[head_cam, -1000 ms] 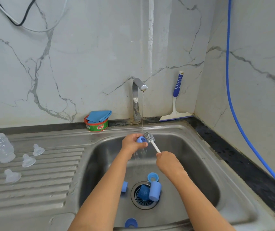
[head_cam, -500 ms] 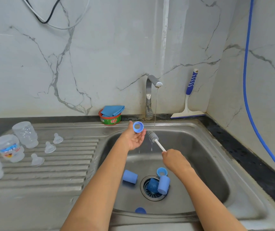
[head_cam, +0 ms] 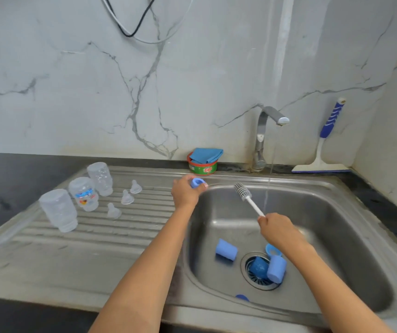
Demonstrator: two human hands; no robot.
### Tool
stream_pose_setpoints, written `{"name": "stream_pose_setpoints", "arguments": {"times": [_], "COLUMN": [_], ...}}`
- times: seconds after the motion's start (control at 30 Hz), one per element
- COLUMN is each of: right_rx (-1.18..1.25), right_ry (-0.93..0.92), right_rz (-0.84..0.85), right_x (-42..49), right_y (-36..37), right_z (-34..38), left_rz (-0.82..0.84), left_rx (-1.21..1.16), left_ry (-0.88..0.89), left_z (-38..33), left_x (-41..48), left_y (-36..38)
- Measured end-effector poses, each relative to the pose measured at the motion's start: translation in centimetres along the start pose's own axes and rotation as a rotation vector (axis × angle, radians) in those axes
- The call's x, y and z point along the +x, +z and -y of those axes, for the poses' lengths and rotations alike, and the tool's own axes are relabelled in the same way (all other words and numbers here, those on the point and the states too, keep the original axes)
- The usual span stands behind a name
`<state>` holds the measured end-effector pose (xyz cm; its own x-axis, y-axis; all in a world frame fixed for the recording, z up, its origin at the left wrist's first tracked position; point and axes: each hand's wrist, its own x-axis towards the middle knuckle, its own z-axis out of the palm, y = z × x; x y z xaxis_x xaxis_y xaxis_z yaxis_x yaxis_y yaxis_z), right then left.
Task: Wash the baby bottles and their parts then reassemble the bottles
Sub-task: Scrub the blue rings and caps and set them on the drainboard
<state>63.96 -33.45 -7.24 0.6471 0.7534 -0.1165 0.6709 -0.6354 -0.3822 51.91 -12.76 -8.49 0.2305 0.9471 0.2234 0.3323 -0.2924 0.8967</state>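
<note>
Your left hand pinches small blue plastic ring — right hand grips white-handled bottle brush, bristles pointing 11 o'clock.

Both hands reach forward, each holding something.
The left hand, farther out, curls its fingers round a blue ring; the right hand, nearer, grips a brush whose head angles up and left of the fingers.
</note>
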Motion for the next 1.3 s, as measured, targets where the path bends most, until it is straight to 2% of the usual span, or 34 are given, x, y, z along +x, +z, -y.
{"name": "stream_pose_setpoints", "arguments": {"times": [0.13,0.27,0.4,0.53,0.7,0.83,0.97,1.03,1.13,1.3], "right_rx": [0.042,0.116,0.207,0.141,0.105,0.152,0.18,0.194,0.2,0.229], "right_ry": [-0.031,-0.042,-0.01,-0.041,-0.021,0.046,0.122,0.137,0.156,0.195], "right_rz": [0.025,0.035,0.022,0.054,0.058,0.057,0.038,0.024,0.007,-0.026], "right_x": [0.7,1.2,1.5,2.1,2.2,1.4,0.6,0.2,-0.4,-0.6], "right_y": [0.8,1.5,2.0,2.5,2.3,1.0,-0.7,-1.3,-1.8,-1.9], "right_z": [1.7,3.7,4.9,4.9,4.2,3.6,2.7,2.0,1.1,-1.0], "left_rz": [-0.14,-0.185,-0.144,-0.074,-0.067,-0.209,-0.328,-0.219,0.132,0.837], "left_rx": [-0.036,-0.051,0.002,0.147,0.26,0.188,0.006,-0.18,-0.225,0.198], "left_ry": [-0.092,-0.178,-0.22,-0.228,-0.225,-0.157,0.109,0.157,0.084,0.084], "left_z": [1.5,2.6,3.8,4.1,3.6,2.9,0.8,-0.9,-2.0,-1.9], "left_x": [2.4,3.9,5.2,5.8,5.7,4.5,2.8,1.6,0.1,-3.6], "left_y": [-3.4,-5.9,-6.6,-6.6,-6.2,-5.2,-3.0,-1.4,1.7,6.6]}}
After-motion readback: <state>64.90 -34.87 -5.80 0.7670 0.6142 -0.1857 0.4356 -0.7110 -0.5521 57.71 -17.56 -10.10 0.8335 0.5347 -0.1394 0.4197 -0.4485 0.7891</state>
